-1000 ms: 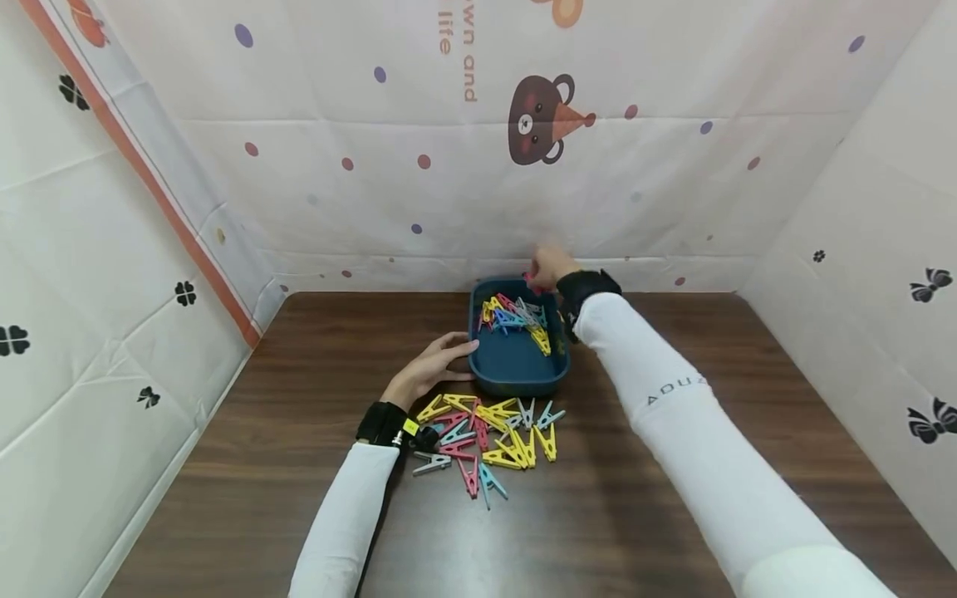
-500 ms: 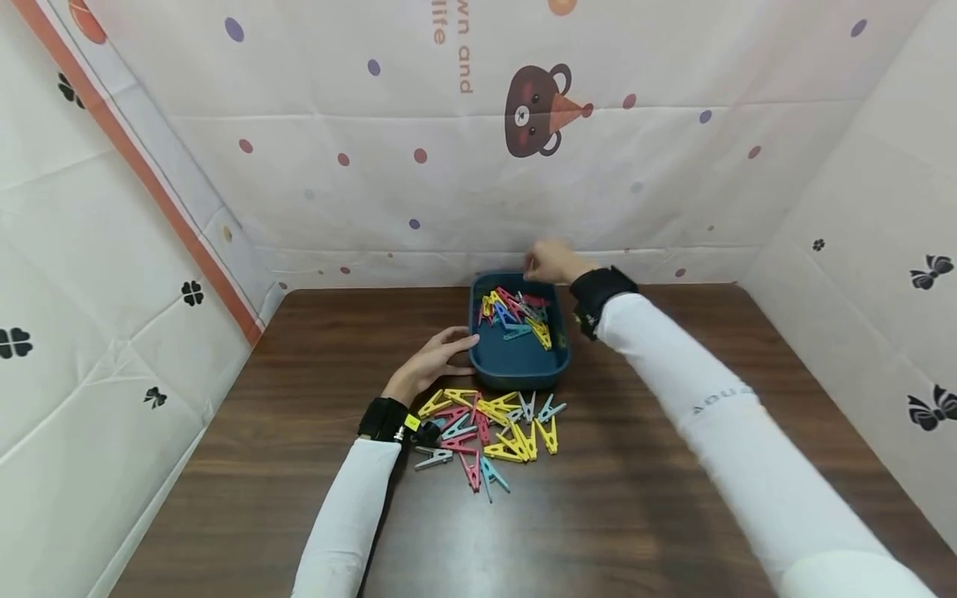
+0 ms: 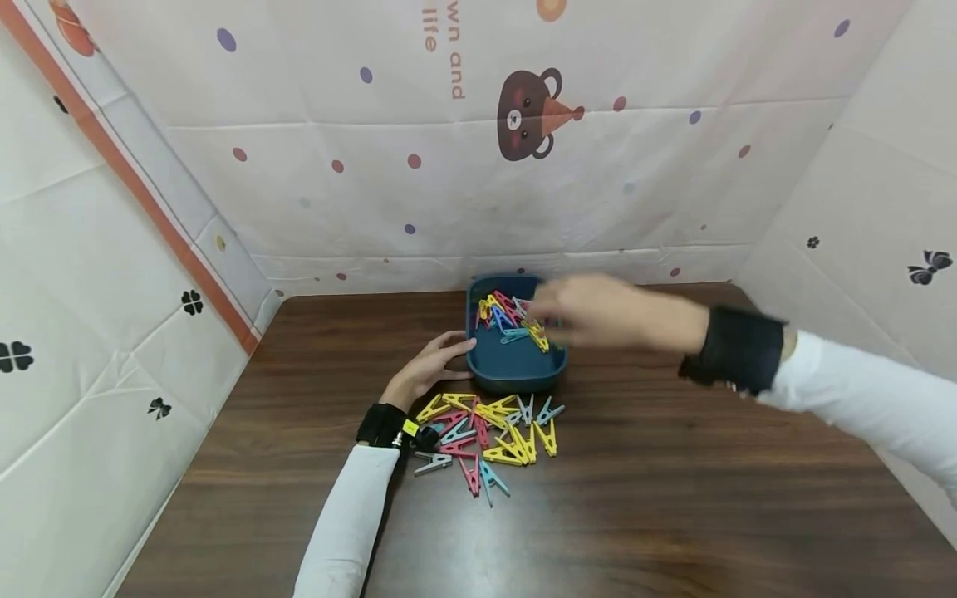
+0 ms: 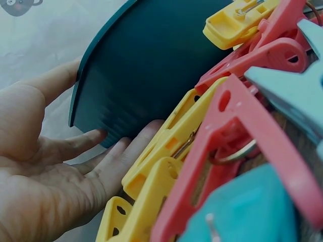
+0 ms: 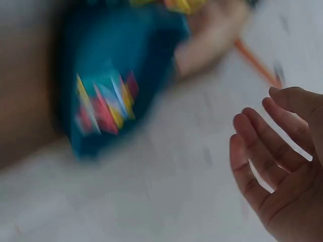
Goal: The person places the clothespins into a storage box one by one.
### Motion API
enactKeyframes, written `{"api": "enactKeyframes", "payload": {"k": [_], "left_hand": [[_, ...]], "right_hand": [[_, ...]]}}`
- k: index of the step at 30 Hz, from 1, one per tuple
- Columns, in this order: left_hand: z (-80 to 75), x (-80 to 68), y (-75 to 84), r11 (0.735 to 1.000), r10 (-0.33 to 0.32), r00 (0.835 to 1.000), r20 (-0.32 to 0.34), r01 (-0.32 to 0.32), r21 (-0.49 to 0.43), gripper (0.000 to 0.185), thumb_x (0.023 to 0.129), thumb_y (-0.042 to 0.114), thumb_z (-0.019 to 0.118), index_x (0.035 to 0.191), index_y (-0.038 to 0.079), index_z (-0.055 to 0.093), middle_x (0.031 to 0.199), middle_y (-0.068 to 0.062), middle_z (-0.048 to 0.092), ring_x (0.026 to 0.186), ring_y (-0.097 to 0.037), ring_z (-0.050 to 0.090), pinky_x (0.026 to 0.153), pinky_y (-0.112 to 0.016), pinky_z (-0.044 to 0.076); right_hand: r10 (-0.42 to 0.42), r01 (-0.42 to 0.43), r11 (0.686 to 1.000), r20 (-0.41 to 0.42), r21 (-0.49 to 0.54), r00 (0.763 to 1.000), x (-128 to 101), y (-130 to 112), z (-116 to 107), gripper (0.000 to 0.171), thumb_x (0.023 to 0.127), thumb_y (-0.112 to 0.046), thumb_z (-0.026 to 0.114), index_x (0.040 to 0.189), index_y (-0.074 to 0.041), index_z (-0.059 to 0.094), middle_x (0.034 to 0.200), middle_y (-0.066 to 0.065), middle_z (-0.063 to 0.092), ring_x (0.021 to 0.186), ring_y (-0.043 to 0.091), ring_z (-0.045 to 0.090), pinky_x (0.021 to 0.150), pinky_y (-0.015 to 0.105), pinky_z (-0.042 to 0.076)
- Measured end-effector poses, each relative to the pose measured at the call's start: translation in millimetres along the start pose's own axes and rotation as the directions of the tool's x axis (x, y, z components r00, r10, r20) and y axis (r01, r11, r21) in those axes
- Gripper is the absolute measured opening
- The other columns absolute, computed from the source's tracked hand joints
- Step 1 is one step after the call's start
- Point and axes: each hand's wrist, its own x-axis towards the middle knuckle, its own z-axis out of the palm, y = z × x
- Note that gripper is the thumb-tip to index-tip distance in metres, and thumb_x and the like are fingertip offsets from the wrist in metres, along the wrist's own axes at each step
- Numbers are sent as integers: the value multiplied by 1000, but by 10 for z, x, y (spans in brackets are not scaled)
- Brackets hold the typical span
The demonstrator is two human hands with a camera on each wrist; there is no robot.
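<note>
Blue tray (image 3: 516, 374) touches the relaxed left hand (image 3: 429, 364); empty, loose right hand (image 3: 591, 311) hovers above.

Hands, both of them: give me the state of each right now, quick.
Left hand: open, straight fingers resting against the side of the blue tray.
Right hand: open and empty, fingers relaxed, above the tray.
</note>
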Motion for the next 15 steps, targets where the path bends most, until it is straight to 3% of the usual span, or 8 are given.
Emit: {"api": "enactKeyframes", "payload": {"k": [3,5,7,9,12,15], "left_hand": [[-2,-2,13,1000,14,1000,-10,-14,-2,60,103,35,62,154,14,38,156,-16,39,142,-36,47,107,-51,55],[10,12,13,1000,24,1000,-5,-24,-1,62,103,35,63,154,13,38,157,-16,38,143,-36,46,107,-51,55],[26,21,5,1000,22,1000,10,-22,-4,64,102,35,64,155,13,36,159,-16,36,145,-36,44,106,-50,56],[36,22,-6,1000,14,1000,20,-14,-6,65,102,35,64,156,12,35,161,-15,34,145,-37,43,106,-50,56],[27,-1,-16,1000,0,1000,9,0,-14,64,103,33,64,156,12,36,161,-16,34,144,-37,44,105,-50,57],[0,-28,-4,1000,3,1000,-12,-3,-14,63,103,32,64,155,11,36,160,-16,35,143,-38,46,105,-51,56]], "right_hand": [[-147,152,988,133,-26,980,-240,-216,498,26,90,-15,79,115,-15,73,115,1,71,105,14,68,85,27,62],[-262,284,955,209,-83,942,-431,-285,828,35,87,-15,81,121,-18,71,124,0,69,114,14,66,93,26,60],[-374,425,888,260,-178,890,-601,-319,1104,42,86,-13,81,125,-19,69,132,-1,67,123,15,63,101,26,58],[-477,542,787,266,-295,838,-716,-327,1312,39,89,-16,78,126,-20,69,132,-3,67,123,13,63,102,26,56],[-581,625,661,243,-415,777,-768,-315,1486,31,94,-22,72,125,-22,69,128,-6,68,118,11,63,101,25,55],[-626,651,607,231,-455,745,-719,-285,1516,28,96,-23,67,124,-22,69,127,-5,67,115,9,63,100,24,54]]}}
